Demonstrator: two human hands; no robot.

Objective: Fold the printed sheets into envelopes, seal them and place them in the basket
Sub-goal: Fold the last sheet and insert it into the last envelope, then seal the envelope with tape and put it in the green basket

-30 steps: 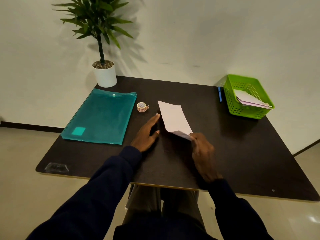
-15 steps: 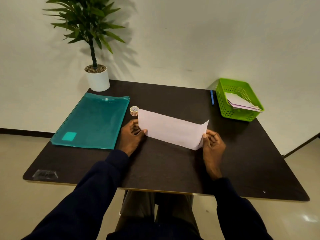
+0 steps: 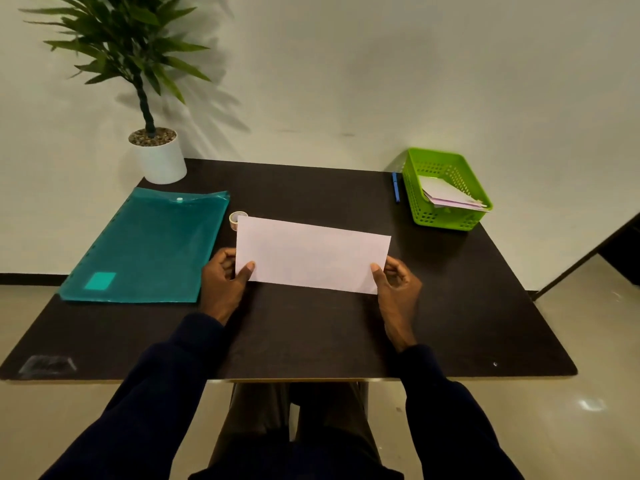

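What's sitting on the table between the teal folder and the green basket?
In the head view: the tape roll, the paper sheet held by both hands, and the blue pen beside the green basket.

Tape roll (image 3: 237, 219) partly behind the sheet (image 3: 311, 256); basket (image 3: 446, 221) contents perhaps folded envelopes.

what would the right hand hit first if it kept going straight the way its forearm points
Probably nothing on the table: the right hand points away and slightly left, passing left of the blue pen and green basket. Depth is unclear.
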